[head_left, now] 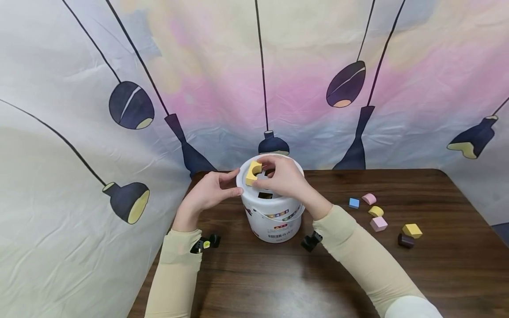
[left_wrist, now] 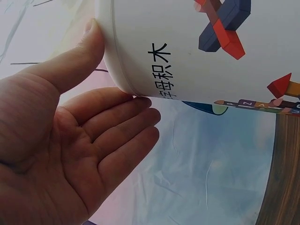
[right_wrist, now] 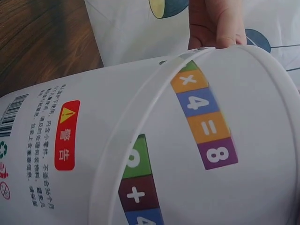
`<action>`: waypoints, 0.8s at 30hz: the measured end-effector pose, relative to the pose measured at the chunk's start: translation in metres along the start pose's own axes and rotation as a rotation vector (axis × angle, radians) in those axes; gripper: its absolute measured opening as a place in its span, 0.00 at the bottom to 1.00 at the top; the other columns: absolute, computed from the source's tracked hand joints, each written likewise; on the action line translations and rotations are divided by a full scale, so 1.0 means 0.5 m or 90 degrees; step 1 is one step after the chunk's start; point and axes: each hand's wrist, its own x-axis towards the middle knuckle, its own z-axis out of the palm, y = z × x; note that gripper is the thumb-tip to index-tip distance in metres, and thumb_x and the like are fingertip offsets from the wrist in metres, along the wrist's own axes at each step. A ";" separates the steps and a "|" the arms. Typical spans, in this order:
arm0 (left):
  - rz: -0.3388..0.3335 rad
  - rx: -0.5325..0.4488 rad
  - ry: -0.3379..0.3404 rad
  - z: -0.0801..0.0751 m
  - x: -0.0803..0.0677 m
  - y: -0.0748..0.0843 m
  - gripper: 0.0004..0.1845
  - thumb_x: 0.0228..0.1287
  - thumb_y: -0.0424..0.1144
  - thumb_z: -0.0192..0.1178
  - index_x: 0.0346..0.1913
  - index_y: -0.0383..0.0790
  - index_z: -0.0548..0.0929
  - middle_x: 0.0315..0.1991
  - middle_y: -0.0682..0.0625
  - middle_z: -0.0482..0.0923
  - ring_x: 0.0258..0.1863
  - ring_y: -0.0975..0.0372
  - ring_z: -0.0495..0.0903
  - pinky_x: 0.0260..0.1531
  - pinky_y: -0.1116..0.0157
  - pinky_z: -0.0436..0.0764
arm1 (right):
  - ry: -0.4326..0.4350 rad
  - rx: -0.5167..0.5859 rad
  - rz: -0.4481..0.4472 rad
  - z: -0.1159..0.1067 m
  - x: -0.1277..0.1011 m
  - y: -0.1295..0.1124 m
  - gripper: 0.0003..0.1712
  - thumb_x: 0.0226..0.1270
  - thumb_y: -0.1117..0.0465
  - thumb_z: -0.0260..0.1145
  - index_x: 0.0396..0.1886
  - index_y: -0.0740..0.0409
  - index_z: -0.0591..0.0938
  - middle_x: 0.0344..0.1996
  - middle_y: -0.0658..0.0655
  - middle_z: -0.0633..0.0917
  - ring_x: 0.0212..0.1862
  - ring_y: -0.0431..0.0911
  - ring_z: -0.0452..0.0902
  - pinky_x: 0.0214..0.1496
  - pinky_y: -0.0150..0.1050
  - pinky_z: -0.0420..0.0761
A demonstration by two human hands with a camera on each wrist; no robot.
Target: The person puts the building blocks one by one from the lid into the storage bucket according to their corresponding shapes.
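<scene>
A yellow block [head_left: 253, 172] is being pinched by the right hand [head_left: 284, 176] over the bucket [head_left: 274, 216] lid. The left hand [head_left: 208, 192] is bracing the bucket's rim, fingers straight and relaxed. Six blocks [head_left: 378, 224] are lying on the table [head_left: 437, 265].

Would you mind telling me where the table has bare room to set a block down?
The near table in front of the white bucket, between the sleeves, is bare, as is the far right corner. It is crowded right of the bucket, where loose blocks cluster, and at the lid, where both hands work.
</scene>
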 end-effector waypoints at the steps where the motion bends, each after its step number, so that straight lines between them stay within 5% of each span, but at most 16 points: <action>1: -0.001 0.000 -0.001 0.000 0.000 0.000 0.39 0.71 0.51 0.73 0.80 0.46 0.71 0.66 0.41 0.82 0.24 0.57 0.64 0.40 0.57 0.74 | 0.001 -0.005 0.003 0.001 0.000 0.000 0.38 0.58 0.51 0.84 0.68 0.55 0.84 0.55 0.52 0.88 0.52 0.47 0.86 0.53 0.45 0.85; 9: 0.012 0.003 0.005 0.003 0.001 -0.002 0.39 0.71 0.51 0.73 0.80 0.45 0.71 0.76 0.45 0.71 0.44 0.54 0.78 0.46 0.56 0.75 | -0.009 -0.052 0.003 0.002 0.002 -0.002 0.36 0.59 0.50 0.83 0.67 0.54 0.85 0.55 0.52 0.88 0.50 0.45 0.85 0.53 0.42 0.84; 19: 0.006 0.005 0.004 0.000 -0.001 0.000 0.39 0.72 0.51 0.73 0.80 0.46 0.71 0.77 0.46 0.70 0.51 0.55 0.79 0.49 0.55 0.75 | -0.017 -0.075 0.008 0.006 0.003 -0.003 0.38 0.59 0.48 0.83 0.68 0.54 0.84 0.56 0.52 0.87 0.51 0.45 0.84 0.54 0.43 0.83; 24: 0.013 -0.003 0.004 0.000 -0.001 0.000 0.39 0.71 0.51 0.73 0.80 0.46 0.72 0.76 0.47 0.71 0.63 0.57 0.77 0.52 0.56 0.76 | -0.019 -0.092 0.005 0.005 0.001 -0.006 0.38 0.60 0.47 0.82 0.68 0.57 0.84 0.58 0.55 0.87 0.52 0.47 0.84 0.55 0.43 0.83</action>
